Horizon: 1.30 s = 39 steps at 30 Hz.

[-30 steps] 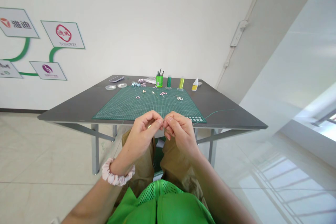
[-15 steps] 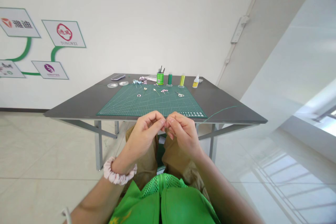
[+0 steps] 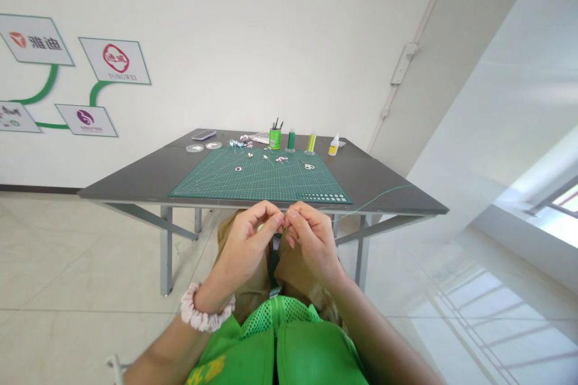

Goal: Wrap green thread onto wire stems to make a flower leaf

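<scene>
My left hand [image 3: 253,234], with a pale scrunchie [image 3: 205,313] on its wrist, is closed in a pinch in front of the table's near edge. Fingertip to fingertip with it, my right hand [image 3: 313,237] is pinched too. A thin green thread [image 3: 377,197] stretches from the right side of the tabletop down to my right hand. Whatever sits between the left fingertips is too small and hidden to make out. Beyond the hands lies a green cutting mat [image 3: 253,183].
On the mat are small white-handled scissors [image 3: 309,166], a white ring [image 3: 238,169] and pink flower pieces [image 3: 282,159]. Behind stand a green can of tools [image 3: 275,139], a dark green thread spool [image 3: 291,141], a yellow-green spool [image 3: 311,143] and a glue bottle [image 3: 333,145]. A phone [image 3: 204,135] lies far left.
Both hands have dropped slightly, still pinched together. The green thread now shows as a straighter line toward my right hand. The view has shifted a little.
</scene>
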Tool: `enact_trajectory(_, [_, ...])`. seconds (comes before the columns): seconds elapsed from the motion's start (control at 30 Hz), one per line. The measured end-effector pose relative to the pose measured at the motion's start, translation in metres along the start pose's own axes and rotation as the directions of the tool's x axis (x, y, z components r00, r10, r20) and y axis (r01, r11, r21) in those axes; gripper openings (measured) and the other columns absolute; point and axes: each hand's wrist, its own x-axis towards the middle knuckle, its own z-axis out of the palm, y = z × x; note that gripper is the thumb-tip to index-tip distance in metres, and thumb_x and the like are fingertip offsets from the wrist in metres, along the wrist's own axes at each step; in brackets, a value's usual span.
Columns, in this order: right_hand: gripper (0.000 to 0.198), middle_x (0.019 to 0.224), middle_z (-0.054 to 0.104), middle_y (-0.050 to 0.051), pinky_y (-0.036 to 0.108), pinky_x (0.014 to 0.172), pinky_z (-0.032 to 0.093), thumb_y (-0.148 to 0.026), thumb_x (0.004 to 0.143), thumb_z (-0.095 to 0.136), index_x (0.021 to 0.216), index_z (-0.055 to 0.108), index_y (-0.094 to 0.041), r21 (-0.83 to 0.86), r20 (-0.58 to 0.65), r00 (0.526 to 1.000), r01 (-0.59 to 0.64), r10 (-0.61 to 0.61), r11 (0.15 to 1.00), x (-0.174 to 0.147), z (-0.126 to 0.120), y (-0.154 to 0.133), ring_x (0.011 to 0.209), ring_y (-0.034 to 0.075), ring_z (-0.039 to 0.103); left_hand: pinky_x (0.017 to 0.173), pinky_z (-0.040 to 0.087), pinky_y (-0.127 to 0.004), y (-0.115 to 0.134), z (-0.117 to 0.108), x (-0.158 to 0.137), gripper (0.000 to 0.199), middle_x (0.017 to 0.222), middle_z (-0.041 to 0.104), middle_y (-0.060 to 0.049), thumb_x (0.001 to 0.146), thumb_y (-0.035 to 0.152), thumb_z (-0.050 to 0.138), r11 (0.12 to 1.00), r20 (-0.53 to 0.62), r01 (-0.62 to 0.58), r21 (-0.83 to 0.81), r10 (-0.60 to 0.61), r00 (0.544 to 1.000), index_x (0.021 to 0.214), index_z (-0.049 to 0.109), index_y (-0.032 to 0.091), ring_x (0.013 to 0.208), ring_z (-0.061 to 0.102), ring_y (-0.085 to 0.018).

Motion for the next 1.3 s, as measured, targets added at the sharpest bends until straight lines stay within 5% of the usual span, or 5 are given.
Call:
enact_trajectory(0.33, [0.029, 0.052, 0.042, -0.006, 0.023, 0.041, 0.028, -0.031, 0.089, 0.053, 0.063, 0.056, -0.018, 0.059, -0.03, 0.994, -0.106, 0.108, 0.993, 0.0, 0.0, 0.004, 0.041, 0.008, 0.034, 0.065, 0.042, -0.026, -0.01, -0.004, 0.008, 0.022, 0.062, 0.054, 0.001, 0.082, 0.028, 0.056, 0.998, -0.013, 0.007, 0.06, -0.007, 1.0, 0.063, 0.055, 0.018, 0.064, 0.05, -0.013])
enact_trajectory(0.67, [0.032, 0.05, 0.042, -0.006, 0.022, 0.038, 0.027, -0.034, 0.089, 0.055, 0.06, 0.054, -0.019, 0.046, -0.068, 0.994, -0.086, 0.089, 0.995, 0.007, 0.0, 0.009, 0.04, 0.008, 0.034, 0.067, 0.041, -0.026, -0.013, -0.008, 0.017, 0.02, 0.064, 0.055, 0.001, 0.083, 0.027, 0.055, 0.996, 0.029, -0.011, 0.088, 0.008, 1.0, 0.066, 0.056, 0.016, 0.066, 0.05, -0.013])
enact_trajectory(0.97, [0.029, 0.054, 0.045, -0.005, 0.022, 0.038, 0.028, -0.031, 0.088, 0.054, 0.062, 0.056, -0.019, 0.038, -0.024, 0.996, -0.082, 0.083, 0.996, 0.015, -0.002, 0.011, 0.04, 0.007, 0.035, 0.065, 0.041, -0.027, -0.007, -0.015, 0.031, 0.021, 0.061, 0.053, 0.001, 0.08, 0.027, 0.056, 0.995, 0.143, 0.09, 0.041, -0.095, 0.985, 0.061, 0.054, 0.017, 0.062, 0.05, -0.012])
enact_trajectory(1.3, [0.026, 0.047, 0.038, -0.009, 0.021, 0.038, 0.029, -0.032, 0.084, 0.053, 0.062, 0.055, -0.019, 0.012, -0.019, 0.992, -0.124, 0.124, 0.992, 0.021, -0.003, 0.004, 0.037, 0.006, 0.034, 0.068, 0.041, -0.027, -0.013, -0.014, 0.034, 0.018, 0.067, 0.055, 0.001, 0.082, 0.028, 0.055, 0.997, 0.102, 0.008, 0.081, -0.016, 0.995, 0.068, 0.055, 0.017, 0.066, 0.05, -0.012])
